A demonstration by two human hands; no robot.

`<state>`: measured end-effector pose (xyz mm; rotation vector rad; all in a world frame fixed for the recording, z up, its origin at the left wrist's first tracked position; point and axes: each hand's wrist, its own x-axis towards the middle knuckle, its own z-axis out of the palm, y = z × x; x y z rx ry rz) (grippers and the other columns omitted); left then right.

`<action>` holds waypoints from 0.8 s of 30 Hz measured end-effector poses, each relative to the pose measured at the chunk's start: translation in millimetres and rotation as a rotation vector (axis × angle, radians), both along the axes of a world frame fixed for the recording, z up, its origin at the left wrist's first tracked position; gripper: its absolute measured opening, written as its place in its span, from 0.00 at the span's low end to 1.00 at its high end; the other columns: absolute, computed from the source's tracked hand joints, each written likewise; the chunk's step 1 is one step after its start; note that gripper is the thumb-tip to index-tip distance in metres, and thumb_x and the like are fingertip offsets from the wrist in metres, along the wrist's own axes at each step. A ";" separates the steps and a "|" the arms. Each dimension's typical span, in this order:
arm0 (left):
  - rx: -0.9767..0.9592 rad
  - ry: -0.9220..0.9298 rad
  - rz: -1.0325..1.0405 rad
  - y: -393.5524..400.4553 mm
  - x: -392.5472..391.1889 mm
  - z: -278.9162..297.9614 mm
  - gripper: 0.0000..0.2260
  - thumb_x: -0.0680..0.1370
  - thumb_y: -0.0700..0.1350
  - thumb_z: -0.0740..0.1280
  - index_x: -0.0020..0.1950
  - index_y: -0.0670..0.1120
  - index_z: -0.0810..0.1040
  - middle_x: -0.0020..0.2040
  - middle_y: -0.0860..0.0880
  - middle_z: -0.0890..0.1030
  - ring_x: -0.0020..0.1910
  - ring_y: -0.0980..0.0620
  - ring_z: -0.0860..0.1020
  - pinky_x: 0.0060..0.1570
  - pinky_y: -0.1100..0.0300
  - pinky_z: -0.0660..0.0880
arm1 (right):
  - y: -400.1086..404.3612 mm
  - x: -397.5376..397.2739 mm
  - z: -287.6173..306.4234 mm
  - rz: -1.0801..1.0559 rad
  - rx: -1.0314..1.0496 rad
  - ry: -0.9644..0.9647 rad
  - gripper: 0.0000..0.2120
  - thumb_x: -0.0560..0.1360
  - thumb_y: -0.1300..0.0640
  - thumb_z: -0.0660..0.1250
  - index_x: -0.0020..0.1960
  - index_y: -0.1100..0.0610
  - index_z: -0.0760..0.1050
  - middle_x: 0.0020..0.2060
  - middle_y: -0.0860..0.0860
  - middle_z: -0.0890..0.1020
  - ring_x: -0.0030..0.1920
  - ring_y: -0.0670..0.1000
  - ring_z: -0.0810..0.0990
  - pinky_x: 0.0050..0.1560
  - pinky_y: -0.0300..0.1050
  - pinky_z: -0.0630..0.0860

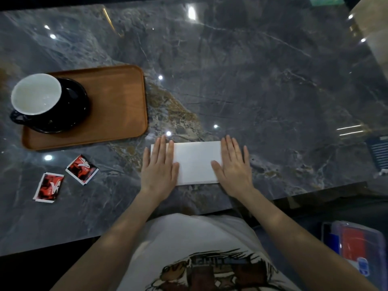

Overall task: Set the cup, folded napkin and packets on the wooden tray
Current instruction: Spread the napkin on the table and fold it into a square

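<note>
**A:** Three things are listed for the tray, and only one is there: the cup (pixel 36 94) sits on its dark saucer (pixel 69 106) at the left end of the wooden tray (pixel 117 97). You're on the napkin now, as I judge it.

**B:** So what do I do with the rest, working from the left?

**A:** The two red packets (pixel 48 186) (pixel 82 169) lie on the marble table (pixel 252 80) just below the tray's near edge; leave them for now. Your left hand (pixel 159 166) is spread flat, palm down, on the left end of the folded napkin (pixel 196 161), and your right hand (pixel 234 166) lies flat on its right end. Neither hand has closed on anything; both only press.

**B:** How do I finish the fold well?

**A:** Press evenly along the crease, check the edges line up, then pinch one short end and lift the napkin flat. The bare right half of the tray looks like room enough for it and the packets.

**B:** Anything you can't make out?

**A:** Your hands cover both ends of the napkin, so I can't tell whether its corners meet. The cup's handle is dim against the saucer, the packet print is unreadable, and the plastic case (pixel 354 242) at lower right is cut off by the frame.
</note>
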<state>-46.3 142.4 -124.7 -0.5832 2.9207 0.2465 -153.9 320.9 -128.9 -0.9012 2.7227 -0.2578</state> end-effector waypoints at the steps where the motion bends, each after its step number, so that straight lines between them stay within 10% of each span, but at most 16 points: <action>1: -0.006 -0.015 0.004 0.9 -0.6 0.9 0.30 0.76 0.54 0.38 0.75 0.42 0.49 0.76 0.41 0.52 0.76 0.44 0.49 0.72 0.46 0.43 | 0.0 -0.8 1.3 -0.001 -0.010 -0.017 0.35 0.75 0.40 0.41 0.76 0.59 0.47 0.76 0.55 0.53 0.76 0.53 0.48 0.71 0.47 0.32; 6: -0.036 -0.035 0.027 12.4 -5.5 9.5 0.31 0.75 0.54 0.36 0.75 0.41 0.49 0.77 0.43 0.52 0.76 0.47 0.49 0.72 0.48 0.39 | -3.5 -19.4 19.3 -0.040 -0.133 -0.050 0.34 0.73 0.41 0.57 0.72 0.62 0.59 0.67 0.58 0.69 0.67 0.59 0.64 0.68 0.53 0.60; 9: -0.008 0.031 -0.047 30.1 -7.2 10.7 0.27 0.77 0.52 0.46 0.72 0.38 0.61 0.73 0.41 0.64 0.73 0.44 0.61 0.71 0.47 0.51 | -11.9 -35.8 30.9 -0.116 -0.121 -0.159 0.28 0.72 0.49 0.67 0.69 0.58 0.65 0.62 0.56 0.71 0.63 0.57 0.66 0.63 0.50 0.63; 24: 0.205 -0.009 -0.096 44.7 -3.7 3.1 0.44 0.70 0.71 0.34 0.75 0.40 0.45 0.76 0.44 0.43 0.75 0.47 0.43 0.71 0.50 0.40 | -13.1 -55.2 56.3 -0.401 -0.439 -0.794 0.07 0.75 0.62 0.65 0.52 0.61 0.72 0.36 0.52 0.78 0.36 0.49 0.78 0.27 0.40 0.77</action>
